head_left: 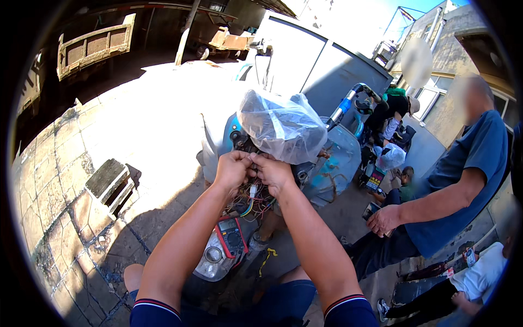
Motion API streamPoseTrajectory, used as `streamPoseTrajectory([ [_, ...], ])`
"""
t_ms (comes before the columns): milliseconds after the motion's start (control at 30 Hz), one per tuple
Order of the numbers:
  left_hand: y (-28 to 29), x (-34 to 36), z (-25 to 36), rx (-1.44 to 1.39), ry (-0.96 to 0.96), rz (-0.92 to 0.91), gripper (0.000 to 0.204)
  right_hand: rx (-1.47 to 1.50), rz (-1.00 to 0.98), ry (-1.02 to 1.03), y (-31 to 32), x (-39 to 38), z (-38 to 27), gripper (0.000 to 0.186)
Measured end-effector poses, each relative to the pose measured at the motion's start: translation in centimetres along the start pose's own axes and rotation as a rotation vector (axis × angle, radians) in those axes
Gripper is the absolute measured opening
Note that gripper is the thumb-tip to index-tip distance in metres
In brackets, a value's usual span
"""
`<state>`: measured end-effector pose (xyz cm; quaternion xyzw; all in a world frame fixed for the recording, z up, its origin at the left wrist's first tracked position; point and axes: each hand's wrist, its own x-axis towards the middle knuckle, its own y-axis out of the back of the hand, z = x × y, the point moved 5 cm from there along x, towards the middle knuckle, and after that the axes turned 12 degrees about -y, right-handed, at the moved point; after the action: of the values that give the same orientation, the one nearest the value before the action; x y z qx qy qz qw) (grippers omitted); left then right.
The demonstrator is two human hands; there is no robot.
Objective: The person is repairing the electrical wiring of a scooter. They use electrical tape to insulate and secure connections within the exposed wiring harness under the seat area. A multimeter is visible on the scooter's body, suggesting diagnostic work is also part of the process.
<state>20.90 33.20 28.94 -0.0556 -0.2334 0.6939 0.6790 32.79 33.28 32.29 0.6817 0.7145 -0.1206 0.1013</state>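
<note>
My left hand (231, 170) and my right hand (274, 173) meet, fingers pinched, at a tangle of coloured wires (251, 200) under the front of a blue scooter (332, 163). Both hands grip wires where they enter the scooter's head. A clear plastic bag (282, 125) covers the handlebar area just above my hands. Below the wires a red and black multimeter (231, 236) lies on the scooter's front body, next to the round headlight (213, 254).
A person in a blue shirt (468, 180) stands at right holding a phone (370, 210). Another person (474, 278) sits low at far right; others crouch behind the scooter. A small wooden stool (109, 182) stands at left on paving. A grey metal gate (321, 65) rises behind.
</note>
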Motion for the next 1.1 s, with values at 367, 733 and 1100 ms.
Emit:
streamPoseTrajectory([
  [367,1.5,0.3,-0.6,-0.065,-0.015,0.010,0.002,-0.971,0.297,0.426,-1.0,3.5,0.3,0.037],
  [733,-1.8,0.1,0.0,-0.072,0.104,-0.105,0.019,-0.508,0.425,0.500,1.4,1.0,-0.4,0.033],
  [1100,-2.3,0.8,-1.3,-0.108,0.205,-0.181,0.018,-0.078,0.162,0.453,3.0,0.0,-0.3,0.021],
])
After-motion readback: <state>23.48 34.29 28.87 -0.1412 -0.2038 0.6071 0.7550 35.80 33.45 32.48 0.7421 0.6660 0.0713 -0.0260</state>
